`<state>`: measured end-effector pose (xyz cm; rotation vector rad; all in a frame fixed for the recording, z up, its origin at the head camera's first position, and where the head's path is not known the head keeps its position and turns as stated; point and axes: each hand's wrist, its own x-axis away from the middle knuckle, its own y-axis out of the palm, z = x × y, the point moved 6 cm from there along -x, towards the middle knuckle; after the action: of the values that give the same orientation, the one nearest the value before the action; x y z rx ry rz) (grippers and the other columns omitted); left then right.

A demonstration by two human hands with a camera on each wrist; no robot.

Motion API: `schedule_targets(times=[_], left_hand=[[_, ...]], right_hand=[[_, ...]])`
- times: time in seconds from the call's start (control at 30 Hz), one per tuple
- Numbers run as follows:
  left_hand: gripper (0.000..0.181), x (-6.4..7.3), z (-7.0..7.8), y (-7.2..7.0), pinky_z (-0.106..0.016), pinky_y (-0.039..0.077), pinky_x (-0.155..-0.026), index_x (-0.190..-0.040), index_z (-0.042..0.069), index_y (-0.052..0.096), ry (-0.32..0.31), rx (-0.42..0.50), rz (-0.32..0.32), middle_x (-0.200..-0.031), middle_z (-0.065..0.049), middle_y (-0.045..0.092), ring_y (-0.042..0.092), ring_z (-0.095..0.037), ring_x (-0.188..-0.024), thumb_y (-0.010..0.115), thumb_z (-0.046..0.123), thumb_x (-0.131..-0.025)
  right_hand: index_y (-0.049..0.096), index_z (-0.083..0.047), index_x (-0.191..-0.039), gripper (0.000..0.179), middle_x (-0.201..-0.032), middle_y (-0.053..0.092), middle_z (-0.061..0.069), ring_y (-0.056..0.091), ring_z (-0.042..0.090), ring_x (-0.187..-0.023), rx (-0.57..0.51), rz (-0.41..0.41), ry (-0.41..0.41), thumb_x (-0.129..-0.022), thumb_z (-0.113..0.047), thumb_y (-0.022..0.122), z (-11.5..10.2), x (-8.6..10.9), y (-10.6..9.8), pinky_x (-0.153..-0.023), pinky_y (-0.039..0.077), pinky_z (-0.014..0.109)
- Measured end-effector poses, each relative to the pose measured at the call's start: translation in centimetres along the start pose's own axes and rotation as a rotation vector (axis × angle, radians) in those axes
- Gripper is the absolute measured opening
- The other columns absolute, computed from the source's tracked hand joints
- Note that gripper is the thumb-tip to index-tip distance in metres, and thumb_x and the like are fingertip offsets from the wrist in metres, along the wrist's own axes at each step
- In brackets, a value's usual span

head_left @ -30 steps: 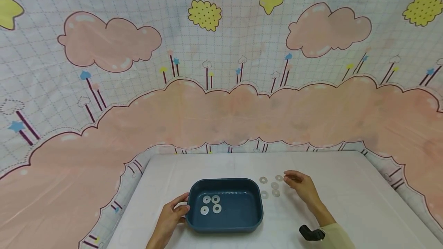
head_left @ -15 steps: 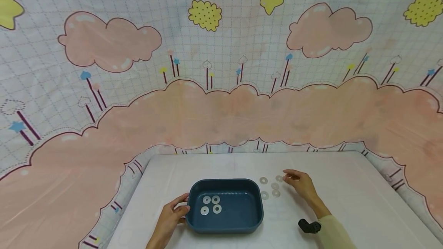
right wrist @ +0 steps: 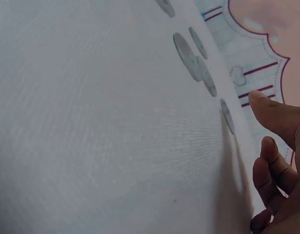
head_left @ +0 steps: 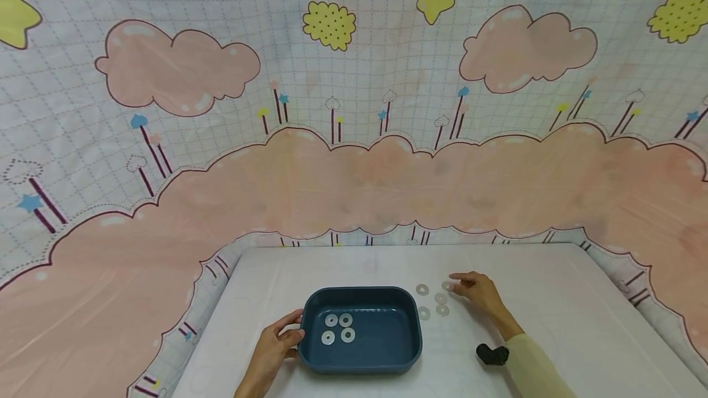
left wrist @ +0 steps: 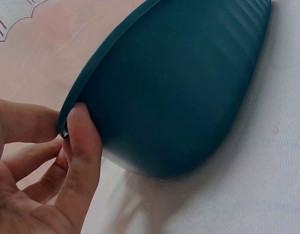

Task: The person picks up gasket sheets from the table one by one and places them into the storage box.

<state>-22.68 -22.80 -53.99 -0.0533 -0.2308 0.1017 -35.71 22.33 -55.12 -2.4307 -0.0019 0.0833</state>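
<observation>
My left hand (head_left: pixel 269 346) grips the left rim of a dark blue rectangular tray (head_left: pixel 387 349), thumb on the outer wall and fingers at the rim. In the left wrist view the tray's side (left wrist: pixel 174 87) fills most of the picture. Several flat metal washers (head_left: pixel 330 320) lie together on the left part of its floor. More washers (head_left: pixel 440 299) are spread on the table right of the tray. Close over the outermost washer (right wrist: pixel 227 117) is my right hand (head_left: pixel 480 292), holding nothing, one finger stretched out and the others loosely bent.
A white cloth (head_left: pixel 553 300) covers the table. Behind it hangs a printed backdrop (head_left: pixel 354 189) with clouds and stars. On the right wrist sits a black device (head_left: pixel 491 355), beside a pale yellow sleeve (head_left: pixel 533 364).
My right hand has shifted slightly left over the outermost washer, with its finger now straighter. The left hand and the tray stay in place.
</observation>
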Motion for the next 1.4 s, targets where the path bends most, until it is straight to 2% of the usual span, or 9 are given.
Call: schedule_targets(times=[0.23, 0.53, 0.63, 0.83, 0.97, 1.13, 1.4], left_hand=[[0.053, 0.0, 0.0, 0.0, -0.031, 0.054, -0.063, -0.140, -0.002, 0.050, 0.003, -0.002, -0.006, -0.122, -0.015, 0.054, 0.064, -0.017, -0.088, 0.064, 0.002, -0.089], [0.051, -0.1, -0.2, -0.1, -0.030, 0.053, -0.061, -0.140, 0.000, 0.051, -0.009, -0.007, 0.007, -0.123, -0.014, 0.054, 0.063, -0.017, -0.088, 0.063, 0.002, -0.090], [0.051, -0.1, -0.3, -0.1, -0.030, 0.053, -0.061, -0.140, 0.000, 0.052, -0.010, -0.008, 0.009, -0.123, -0.014, 0.054, 0.063, -0.018, -0.088, 0.063, 0.001, -0.090], [0.051, -0.2, -0.3, -0.1, -0.031, 0.053, -0.061, -0.139, 0.001, 0.052, -0.009, -0.008, 0.010, -0.124, -0.015, 0.054, 0.063, -0.019, -0.090, 0.063, 0.001, -0.090], [0.050, -0.2, -0.4, -0.1, -0.031, 0.053, -0.061, -0.139, 0.001, 0.052, -0.012, -0.012, 0.016, -0.124, -0.015, 0.054, 0.063, -0.020, -0.089, 0.063, 0.001, -0.090], [0.050, -0.2, -0.4, -0.2, -0.031, 0.053, -0.062, -0.139, 0.000, 0.053, -0.011, -0.013, 0.017, -0.123, -0.015, 0.054, 0.064, -0.020, -0.090, 0.063, 0.001, -0.090], [0.051, -0.1, -0.2, -0.2, -0.031, 0.053, -0.062, -0.139, 0.000, 0.052, -0.007, -0.017, 0.007, -0.124, -0.016, 0.054, 0.063, -0.020, -0.089, 0.063, 0.002, -0.090]], right_hand=[[0.070, -0.004, -0.119, 0.036, -0.091, 0.058, 0.010, 0.048, 0.021, -0.083, 0.000, -0.005, 0.010, -0.086, -0.018, 0.073, 0.4, -0.3, 0.6, -0.072, 0.039, 0.030], [0.071, -0.009, -0.119, 0.034, -0.103, 0.064, 0.012, 0.053, 0.024, -0.091, 0.076, -0.022, 0.060, -0.088, -0.021, 0.072, 0.6, -0.2, 1.1, -0.080, 0.043, 0.039], [0.072, -0.009, -0.118, 0.032, -0.100, 0.064, 0.012, 0.053, 0.025, -0.090, 0.109, -0.013, 0.055, -0.087, -0.020, 0.072, 0.6, -0.2, 1.2, -0.080, 0.043, 0.040], [0.073, -0.007, -0.115, 0.029, -0.092, 0.061, 0.010, 0.051, 0.022, -0.083, 0.156, 0.011, 0.007, -0.088, -0.018, 0.071, 0.4, -0.5, 1.2, -0.074, 0.039, 0.035], [0.074, -0.009, -0.111, 0.026, -0.095, 0.064, 0.010, 0.055, 0.024, -0.087, 0.171, 0.011, -0.006, -0.087, -0.019, 0.072, 0.2, -0.4, 1.2, -0.079, 0.042, 0.042], [0.071, -0.012, -0.106, 0.021, -0.098, 0.063, 0.010, 0.054, 0.025, -0.090, 0.166, 0.011, -0.008, -0.085, -0.015, 0.072, 0.2, -0.2, 1.2, -0.081, 0.041, 0.046], [0.066, -0.006, -0.103, 0.019, -0.090, 0.063, 0.007, 0.048, 0.017, -0.080, 0.057, 0.033, -0.028, -0.085, -0.004, 0.070, 0.1, -0.2, 0.9, -0.073, 0.037, 0.032]])
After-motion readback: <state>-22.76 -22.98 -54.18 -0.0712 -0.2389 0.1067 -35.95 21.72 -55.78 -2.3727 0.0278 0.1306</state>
